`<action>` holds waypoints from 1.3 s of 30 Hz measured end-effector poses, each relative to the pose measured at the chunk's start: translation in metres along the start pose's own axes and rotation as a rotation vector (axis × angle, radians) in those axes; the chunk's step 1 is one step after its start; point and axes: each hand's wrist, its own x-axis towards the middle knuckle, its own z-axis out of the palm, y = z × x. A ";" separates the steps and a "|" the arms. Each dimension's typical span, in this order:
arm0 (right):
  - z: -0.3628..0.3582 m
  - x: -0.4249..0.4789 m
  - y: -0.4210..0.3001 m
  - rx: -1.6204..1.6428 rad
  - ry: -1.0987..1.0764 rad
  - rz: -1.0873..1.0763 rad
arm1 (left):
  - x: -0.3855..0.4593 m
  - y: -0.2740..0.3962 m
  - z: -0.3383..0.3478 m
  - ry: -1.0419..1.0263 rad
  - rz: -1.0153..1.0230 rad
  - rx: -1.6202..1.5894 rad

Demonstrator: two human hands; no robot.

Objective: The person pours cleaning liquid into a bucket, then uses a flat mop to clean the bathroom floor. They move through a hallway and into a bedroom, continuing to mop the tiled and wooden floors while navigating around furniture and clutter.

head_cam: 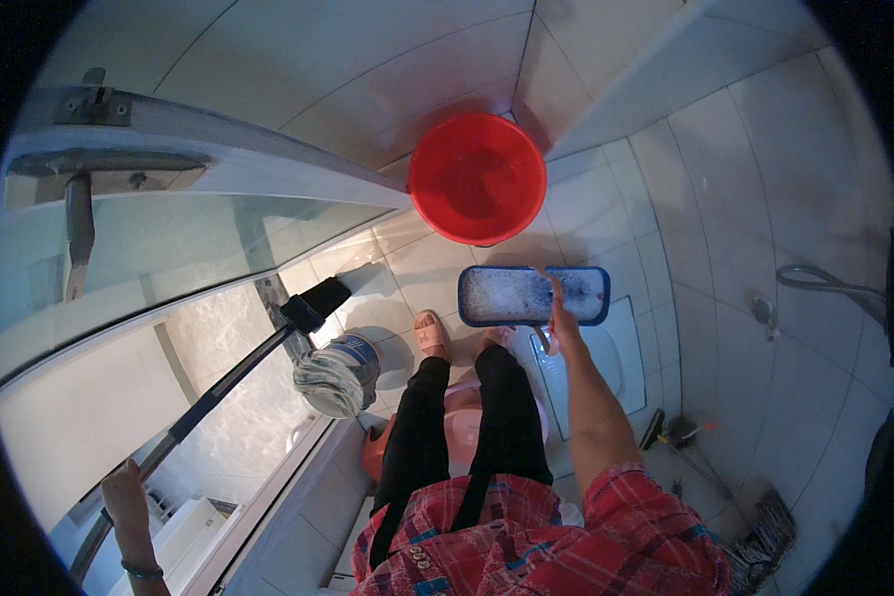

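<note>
My left hand (125, 495) grips the long dark pole (227, 384) of a floor-cleaning tool, likely a flat mop or brush. Its black, narrow head (316, 305) points toward the doorway floor. With my right hand (564, 333) I hold the handle of a blue oblong bucket (468, 322). White foam (506, 290) covers the liquid inside. The bucket hangs or stands just in front of my feet, beside a squat toilet (626, 357); whether it touches the floor I cannot tell.
A large red basin (477, 179) stands in the far corner. Left of my feet is a bucket (361, 354) with a striped cloth (331, 384) over it. A pink basin (462, 421) sits behind my legs. The glass door (194, 238) is at left; a string mop (763, 533) lies lower right.
</note>
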 end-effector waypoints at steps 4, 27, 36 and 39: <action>0.007 -0.003 0.012 0.017 -0.067 -0.038 | -0.003 -0.001 0.007 0.049 0.036 0.001; 0.064 -0.021 -0.017 0.158 0.027 0.122 | -0.018 0.005 0.041 -0.085 0.026 -0.205; 0.077 -0.042 -0.033 0.108 0.010 0.113 | -0.020 0.007 0.045 0.078 0.006 -0.335; 0.086 -0.063 -0.039 0.122 0.010 0.115 | -0.016 0.008 0.043 -0.092 -0.044 -0.301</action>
